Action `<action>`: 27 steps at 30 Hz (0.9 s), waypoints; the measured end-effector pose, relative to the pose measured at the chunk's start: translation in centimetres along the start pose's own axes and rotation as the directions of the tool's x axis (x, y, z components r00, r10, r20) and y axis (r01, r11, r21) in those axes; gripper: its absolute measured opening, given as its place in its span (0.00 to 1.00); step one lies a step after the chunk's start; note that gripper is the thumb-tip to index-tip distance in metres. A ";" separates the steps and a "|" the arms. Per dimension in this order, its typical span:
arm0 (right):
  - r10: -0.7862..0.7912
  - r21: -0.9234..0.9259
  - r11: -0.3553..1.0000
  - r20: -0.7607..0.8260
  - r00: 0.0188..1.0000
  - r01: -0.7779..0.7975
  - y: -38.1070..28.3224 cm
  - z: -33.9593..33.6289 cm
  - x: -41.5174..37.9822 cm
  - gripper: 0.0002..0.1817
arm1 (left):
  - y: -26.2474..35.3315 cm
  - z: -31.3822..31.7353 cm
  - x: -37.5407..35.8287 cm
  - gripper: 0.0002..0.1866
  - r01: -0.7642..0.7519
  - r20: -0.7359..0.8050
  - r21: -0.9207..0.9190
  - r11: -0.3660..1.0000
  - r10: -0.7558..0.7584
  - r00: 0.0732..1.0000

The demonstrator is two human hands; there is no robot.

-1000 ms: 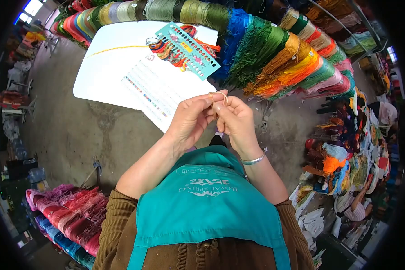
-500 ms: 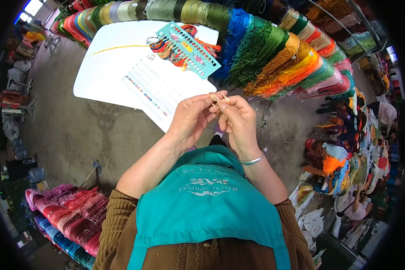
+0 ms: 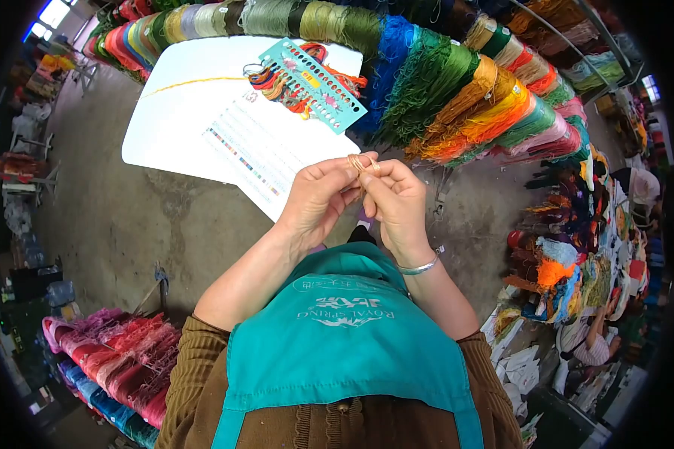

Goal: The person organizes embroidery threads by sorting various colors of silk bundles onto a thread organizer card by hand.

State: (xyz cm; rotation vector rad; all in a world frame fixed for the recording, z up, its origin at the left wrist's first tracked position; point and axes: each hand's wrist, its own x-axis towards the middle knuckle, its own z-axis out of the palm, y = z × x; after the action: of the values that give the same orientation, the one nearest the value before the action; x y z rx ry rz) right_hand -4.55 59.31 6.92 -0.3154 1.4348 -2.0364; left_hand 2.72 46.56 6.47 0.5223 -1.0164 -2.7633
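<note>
Both my hands meet in front of my apron, pinching a small looped bundle of tan thread (image 3: 357, 160). My left hand (image 3: 318, 191) grips it between thumb and fingertips from the left. From the right, my right hand (image 3: 398, 196) pinches the same thread, its thumb pressed near the loop. Beyond them a white board (image 3: 180, 112) carries a printed colour chart (image 3: 254, 146). On its far part lies a teal thread card (image 3: 314, 86) with holes and many-coloured threads tied along its edge. A yellow strand (image 3: 195, 81) lies across the board's left part.
Hanging skeins (image 3: 434, 90) in many colours line a rack along the far side and right. Pink and red skeins (image 3: 120, 352) hang at lower left. A co-worker (image 3: 595, 340) is at the far right among more threads. Concrete floor (image 3: 157, 217) shows between.
My fingers have shifted slightly on the thread, and the right thumb has moved up against the loop. The board and the thread card look the same.
</note>
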 end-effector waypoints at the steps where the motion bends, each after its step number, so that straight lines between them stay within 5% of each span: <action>1: 0.000 0.000 1.000 0.000 1.000 0.000 0.0 0.0 0.0 0.01 | 0.1 0.1 0.0 0.18 0.007 -0.011 0.002 1.000 -0.007 1.000; 27: -0.026 0.080 0.996 -0.044 0.999 0.029 0.2 0.1 0.2 0.02 | -0.4 -0.7 0.4 0.12 -0.049 -0.013 -0.039 0.998 0.049 0.999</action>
State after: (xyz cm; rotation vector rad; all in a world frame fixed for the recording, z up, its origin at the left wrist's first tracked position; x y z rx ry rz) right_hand -4.58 59.09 6.69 -0.2604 1.3767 -2.1284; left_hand 2.54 46.36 5.63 0.5017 -0.9567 -2.7279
